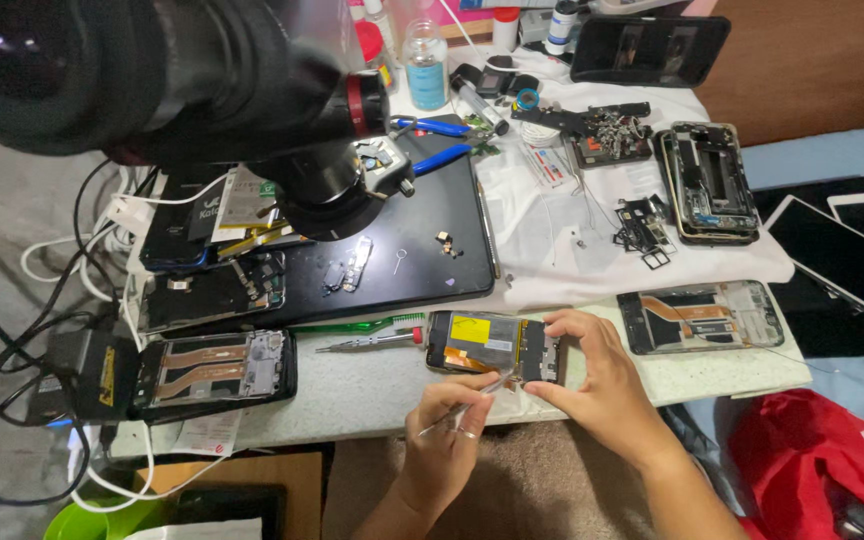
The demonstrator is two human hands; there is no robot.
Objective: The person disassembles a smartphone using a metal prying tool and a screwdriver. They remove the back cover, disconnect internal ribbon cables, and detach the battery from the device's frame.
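An opened phone (pixel 482 342) with a yellow label on its battery lies at the table's front edge, back cover off. My right hand (pixel 597 385) grips its right end, with the fingers over the top edge and the thumb below. My left hand (pixel 447 440), with a ring on one finger, pinches thin metal tweezers (pixel 472 402). The tweezer tips point at the phone's lower right part, next to my right thumb. What the tips touch is too small to tell.
Two more opened phones lie at the left (pixel 214 372) and right (pixel 702 316), and stripped frames (pixel 710 182) at the back. A screwdriver (pixel 367 343), a green tool (pixel 352 325), a black mat (pixel 432 230) with small parts, a microscope (pixel 322 170), tablets (pixel 837 250) and cables (pixel 12 350) surround them.
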